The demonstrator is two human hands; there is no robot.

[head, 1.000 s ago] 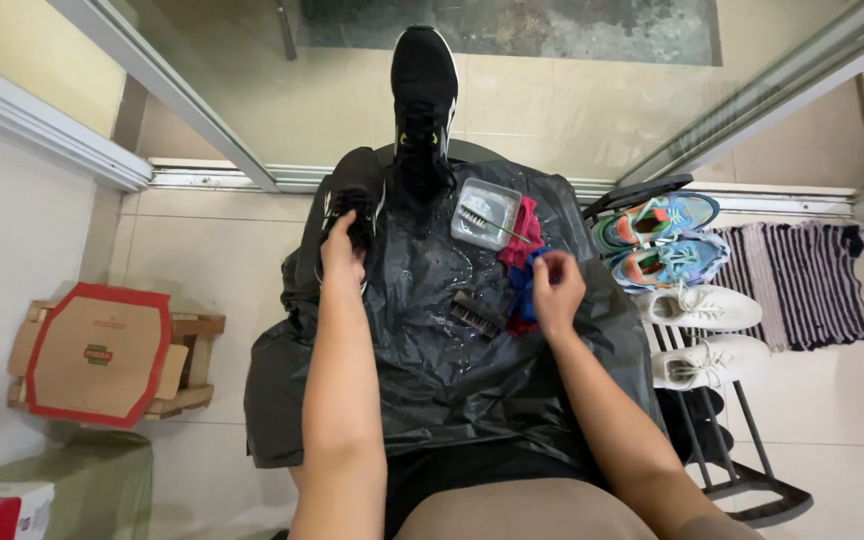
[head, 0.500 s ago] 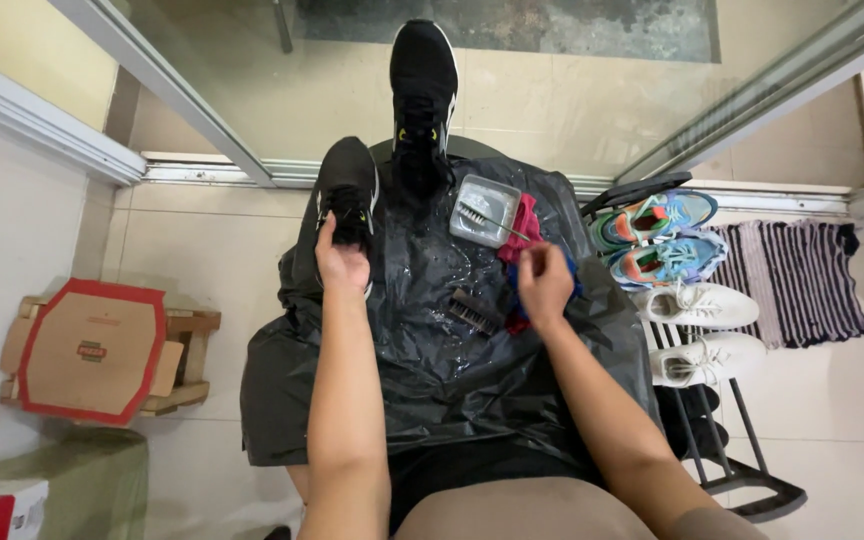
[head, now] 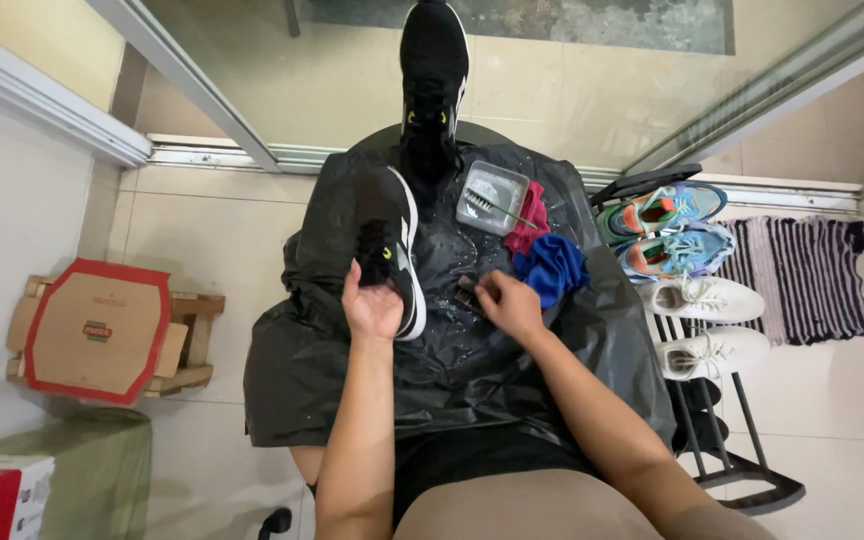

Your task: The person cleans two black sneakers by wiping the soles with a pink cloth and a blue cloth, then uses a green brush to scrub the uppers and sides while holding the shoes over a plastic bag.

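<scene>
Wearing no sleeves on either forearm; both arms showing bare from elbow to wrist. Wearing no gloves, rings, watch or bands on the left hand [head: 372, 308] or the right hand [head: 512, 305]. Wearing a dark, near-black garment at the lap, showing as a band below the arms. Showing a plain, unpatterned brownish-tan garment across the bottom edge of the head view, nearest the camera. Wearing a black sports shoe [head: 433, 75] with white side trim and small yellow-green marks on the outstretched foot.
</scene>
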